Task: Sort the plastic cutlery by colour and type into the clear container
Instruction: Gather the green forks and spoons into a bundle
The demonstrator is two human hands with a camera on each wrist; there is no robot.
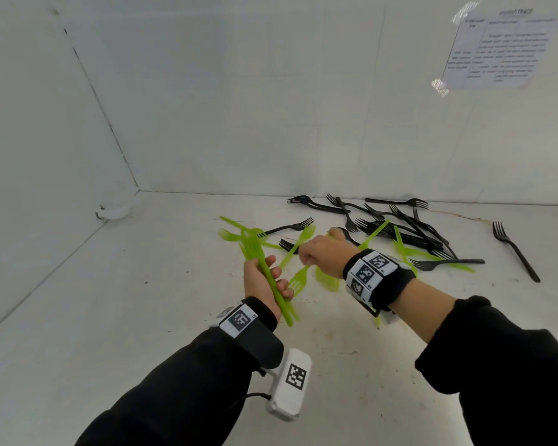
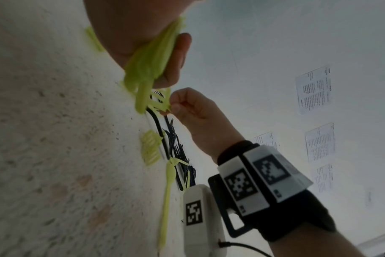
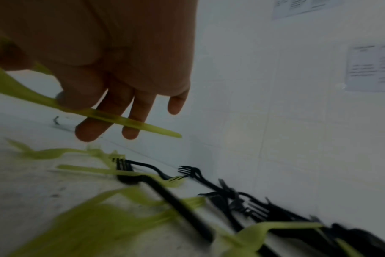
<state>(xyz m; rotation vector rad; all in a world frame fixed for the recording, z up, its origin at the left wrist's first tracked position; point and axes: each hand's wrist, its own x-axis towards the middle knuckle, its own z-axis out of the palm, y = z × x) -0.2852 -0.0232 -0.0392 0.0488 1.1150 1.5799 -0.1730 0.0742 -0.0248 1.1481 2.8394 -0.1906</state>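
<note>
Left hand (image 1: 264,284), centre of the head view, has its fingers curled round a bundle of green forks (image 1: 255,249), tines fanned toward the upper left. Right hand (image 1: 322,255), just right of it, pinches a single green fork (image 3: 112,115) between thumb and fingers. Black forks (image 1: 400,223) lie heaped on the white table (image 1: 110,317) at centre right, apparently with loose green pieces mixed in; the view there is blurred.

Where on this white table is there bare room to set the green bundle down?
Bare table lies left of the left hand, out to the corner. Crowded: green forks between the hands, black forks along the back wall.
</note>
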